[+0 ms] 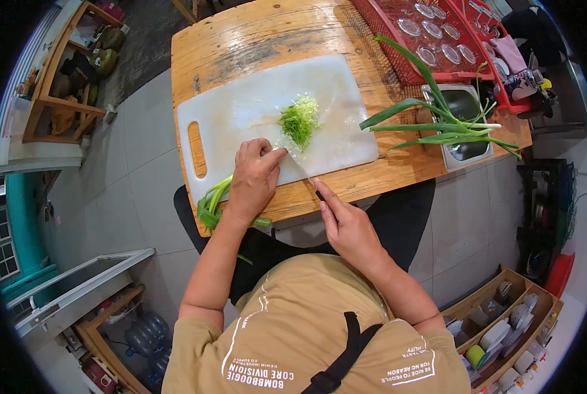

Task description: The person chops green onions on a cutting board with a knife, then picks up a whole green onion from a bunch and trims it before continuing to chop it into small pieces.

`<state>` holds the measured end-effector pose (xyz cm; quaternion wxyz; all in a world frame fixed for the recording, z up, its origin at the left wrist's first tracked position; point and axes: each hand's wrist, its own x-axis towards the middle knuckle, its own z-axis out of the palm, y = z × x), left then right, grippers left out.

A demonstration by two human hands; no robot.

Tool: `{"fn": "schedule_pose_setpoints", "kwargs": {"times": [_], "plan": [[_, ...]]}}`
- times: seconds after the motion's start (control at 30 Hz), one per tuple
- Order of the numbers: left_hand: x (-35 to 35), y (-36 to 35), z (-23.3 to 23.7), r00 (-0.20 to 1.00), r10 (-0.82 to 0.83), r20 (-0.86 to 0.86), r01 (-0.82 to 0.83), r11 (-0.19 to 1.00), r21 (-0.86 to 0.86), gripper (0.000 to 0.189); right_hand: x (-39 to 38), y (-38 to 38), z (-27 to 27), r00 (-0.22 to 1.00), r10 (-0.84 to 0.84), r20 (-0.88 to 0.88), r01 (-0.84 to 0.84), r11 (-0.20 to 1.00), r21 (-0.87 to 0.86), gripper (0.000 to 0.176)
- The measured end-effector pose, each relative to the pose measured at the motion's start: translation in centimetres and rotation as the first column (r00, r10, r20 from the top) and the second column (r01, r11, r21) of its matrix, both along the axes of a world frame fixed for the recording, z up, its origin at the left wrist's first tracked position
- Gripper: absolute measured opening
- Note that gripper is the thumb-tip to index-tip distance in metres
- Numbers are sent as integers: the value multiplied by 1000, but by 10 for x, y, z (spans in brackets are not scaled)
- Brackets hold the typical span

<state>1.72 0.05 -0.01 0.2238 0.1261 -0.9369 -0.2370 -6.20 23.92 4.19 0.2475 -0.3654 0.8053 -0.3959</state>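
A white cutting board (241, 98) lies on the wooden table. My left hand (256, 178) is closed around green onions at the board's near edge, their green leaves (216, 205) trailing out toward the lower left. In my right hand (349, 226) is the black handle of a knife (300, 163), its blade slanting up and left to the board close to my left fingertips. Just beyond the blade sits a small pile of chopped green onion (300, 123), with pale bits around it.
Long green onions (448, 121) lie across a metal container (465, 105) at the table's right. Behind it stand red baskets (398, 56) holding upturned glasses. The wooden table (260, 33) extends beyond the board.
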Motion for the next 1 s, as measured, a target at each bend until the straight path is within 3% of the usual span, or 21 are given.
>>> {"fn": "schedule_pose_setpoints", "kwargs": {"times": [0.2, 0.43, 0.7, 1.0], "plan": [[0, 0, -1, 1000, -3, -6, 3, 1000, -8, 33, 3, -9, -6, 993, 11, -117, -5, 998, 55, 53], [-1, 0, -1, 1000, -6, -28, 6, 1000, -6, 32, 6, 6, -4, 992, 3, -128, 1, 999, 34, 55], [1, -1, -1, 1000, -6, -29, 6, 1000, 8, 34, 4, 18, 13, 995, -37, 97, 35, 999, 23, 53], [0, 0, -2, 999, -2, -37, 3, 1000, 7, 31, -1, 3, 6, 993, -7, 114, 8, 1000, -9, 51]]}}
